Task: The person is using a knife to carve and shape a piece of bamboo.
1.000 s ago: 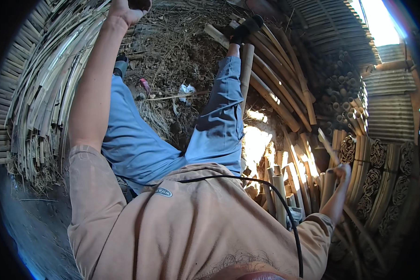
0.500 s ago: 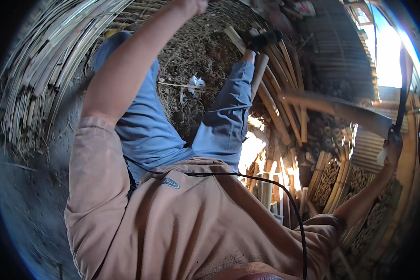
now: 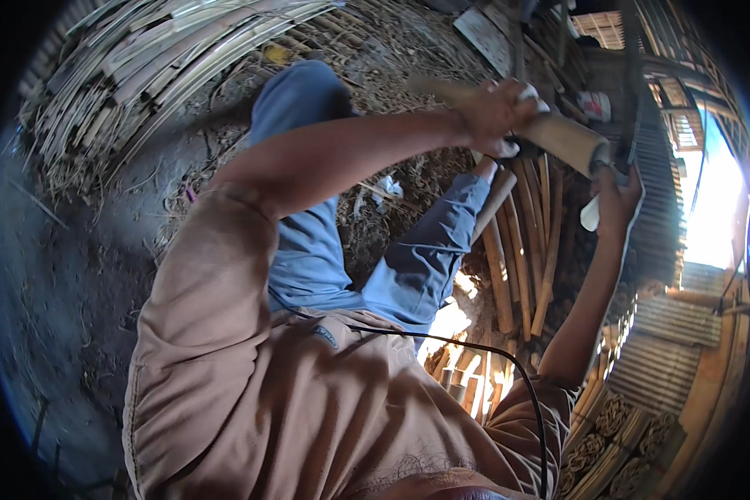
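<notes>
My left hand (image 3: 496, 117), with white wrapping on its fingers, is closed around a bamboo tube (image 3: 565, 138). The tube slants across in front of me, its open cut end toward my right hand. At that end, my right hand (image 3: 617, 204) is closed on the lower part of a long, dark knife-like blade (image 3: 631, 83), which stands roughly upright. The grip itself is mostly hidden by my fingers. Something white (image 3: 590, 215) shows beside the right hand; whether it is wrapping or a handle end I cannot make out. Tube end and blade look very close; contact is unclear.
A large pile of split bamboo strips (image 3: 142, 75) lies at the far left. Bamboo poles (image 3: 525, 242) lie beyond my right leg, with bundled coils (image 3: 612, 417) at the lower right. A white bucket (image 3: 594, 106) stands at the back. A black cable (image 3: 475, 343) crosses my shirt.
My left hand has come down and rightward onto the bamboo tube. My right hand, with the blade, has moved left and farther forward. The whole view has shifted.
</notes>
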Available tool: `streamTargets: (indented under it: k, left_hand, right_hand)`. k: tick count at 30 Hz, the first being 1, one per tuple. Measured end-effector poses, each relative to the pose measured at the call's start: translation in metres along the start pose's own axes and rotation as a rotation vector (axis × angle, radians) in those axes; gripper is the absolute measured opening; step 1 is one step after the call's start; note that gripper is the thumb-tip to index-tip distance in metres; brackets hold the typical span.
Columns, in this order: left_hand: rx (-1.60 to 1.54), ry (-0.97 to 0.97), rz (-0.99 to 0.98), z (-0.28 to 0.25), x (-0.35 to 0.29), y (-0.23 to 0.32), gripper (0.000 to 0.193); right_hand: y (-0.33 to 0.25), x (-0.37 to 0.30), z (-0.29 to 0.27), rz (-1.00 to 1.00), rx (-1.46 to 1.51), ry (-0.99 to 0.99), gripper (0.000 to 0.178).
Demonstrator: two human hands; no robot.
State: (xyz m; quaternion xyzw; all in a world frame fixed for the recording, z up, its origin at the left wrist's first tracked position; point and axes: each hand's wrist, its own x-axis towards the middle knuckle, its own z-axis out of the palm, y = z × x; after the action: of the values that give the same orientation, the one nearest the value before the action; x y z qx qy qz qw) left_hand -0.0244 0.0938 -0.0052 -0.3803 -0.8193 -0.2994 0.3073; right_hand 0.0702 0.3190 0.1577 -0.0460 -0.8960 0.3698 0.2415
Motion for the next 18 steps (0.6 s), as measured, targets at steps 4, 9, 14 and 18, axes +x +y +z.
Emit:
streamTargets:
  k: [4, 9, 14, 18]
  left_hand:
    - [-0.13, -0.098, -0.021, -0.026, 0.003, 0.007, 0.096]
    - [-0.176, -0.25, -0.113, -0.046, 0.006, 0.003, 0.083]
    - [-0.168, -0.118, -0.066, -0.045, 0.006, -0.006, 0.077]
    - [-0.165, -0.106, -0.086, -0.054, 0.013, -0.011, 0.082]
  right_hand:
    - [0.01, 0.006, 0.069, -0.383, -0.312, -0.139, 0.034]
    - [0.019, 0.023, 0.073, -0.516, -0.366, -0.138, 0.035]
    - [-0.013, 0.01, 0.087, -0.346, -0.477, -0.152, 0.049]
    - [0.006, 0.031, 0.089, -0.494, -0.725, 0.021, 0.058]
